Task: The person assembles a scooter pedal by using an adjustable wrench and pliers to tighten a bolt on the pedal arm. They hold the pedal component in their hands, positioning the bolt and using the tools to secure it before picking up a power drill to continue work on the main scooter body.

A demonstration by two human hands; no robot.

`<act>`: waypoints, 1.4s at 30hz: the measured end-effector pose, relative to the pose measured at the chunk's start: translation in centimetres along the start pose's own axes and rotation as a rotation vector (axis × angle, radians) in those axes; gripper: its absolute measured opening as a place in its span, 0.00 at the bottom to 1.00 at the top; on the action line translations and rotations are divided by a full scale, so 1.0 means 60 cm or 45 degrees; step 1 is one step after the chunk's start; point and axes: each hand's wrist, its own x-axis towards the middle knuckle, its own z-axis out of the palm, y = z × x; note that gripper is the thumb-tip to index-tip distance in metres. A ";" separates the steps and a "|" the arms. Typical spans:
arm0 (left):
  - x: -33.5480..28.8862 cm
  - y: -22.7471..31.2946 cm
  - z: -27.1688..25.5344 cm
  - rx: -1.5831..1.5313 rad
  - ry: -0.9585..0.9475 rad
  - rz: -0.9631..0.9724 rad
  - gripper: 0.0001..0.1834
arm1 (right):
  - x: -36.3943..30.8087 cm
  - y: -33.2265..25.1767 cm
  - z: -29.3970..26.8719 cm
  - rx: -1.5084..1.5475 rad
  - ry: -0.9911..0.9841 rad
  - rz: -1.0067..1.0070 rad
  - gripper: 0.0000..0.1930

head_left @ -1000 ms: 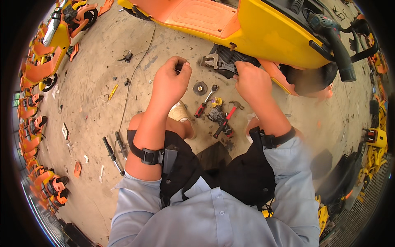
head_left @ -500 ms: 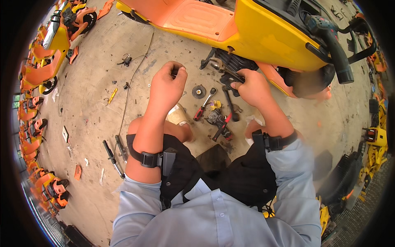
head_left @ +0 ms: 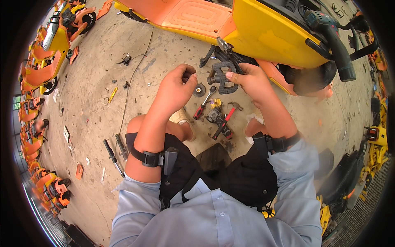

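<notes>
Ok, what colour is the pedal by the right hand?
Black or very dark grey; the pedal shows best in the head view.

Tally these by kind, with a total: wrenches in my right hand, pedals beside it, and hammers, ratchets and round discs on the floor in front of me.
Wrench in the right hand: 1
Pedal: 1
Hammer: 1
Ratchet: 1
Round disc: 1
Total: 5

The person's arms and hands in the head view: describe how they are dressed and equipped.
Light-blue cloth sleeves end near the elbows. Each forearm wears a black strap carrying a dark, box-shaped unit; the left strap shows a black plastic buckle. The left hand and right hand wear no gloves.
</notes>
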 end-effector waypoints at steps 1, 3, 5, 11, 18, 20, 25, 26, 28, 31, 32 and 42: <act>-0.001 -0.005 0.000 0.038 -0.033 0.062 0.16 | 0.001 -0.008 -0.009 0.127 -0.083 0.125 0.11; -0.002 -0.018 0.001 0.159 -0.045 0.149 0.22 | 0.001 -0.015 -0.013 0.253 -0.174 0.249 0.10; 0.000 -0.019 0.005 0.273 -0.062 0.248 0.29 | 0.000 -0.019 -0.018 0.677 -0.239 0.205 0.09; -0.007 0.027 -0.007 -0.143 -0.394 -0.028 0.40 | 0.009 -0.001 -0.041 1.052 -0.526 0.060 0.10; 0.000 0.032 -0.005 -0.912 -0.290 -0.063 0.24 | 0.025 0.019 -0.049 1.326 -0.677 -0.130 0.14; -0.001 0.040 -0.004 -0.908 -0.201 -0.050 0.26 | 0.026 0.022 -0.046 1.354 -0.517 -0.088 0.13; -0.002 0.039 0.000 -0.786 -0.104 -0.006 0.25 | 0.021 0.007 -0.032 1.224 -0.385 -0.024 0.10; -0.001 0.040 0.001 -0.760 -0.078 0.015 0.24 | 0.020 0.005 -0.030 1.172 -0.335 -0.016 0.09; 0.002 0.030 0.007 -0.757 -0.047 0.047 0.24 | 0.026 0.012 -0.025 1.117 -0.224 -0.020 0.09; 0.008 0.024 0.013 -0.562 0.054 0.177 0.22 | 0.030 0.018 -0.021 0.942 0.004 0.042 0.08; 0.009 0.023 0.014 -0.372 0.123 0.277 0.21 | 0.031 0.020 -0.021 0.819 0.121 0.105 0.08; 0.009 0.017 0.020 0.024 0.151 0.561 0.21 | 0.029 0.021 -0.019 0.691 0.117 0.308 0.10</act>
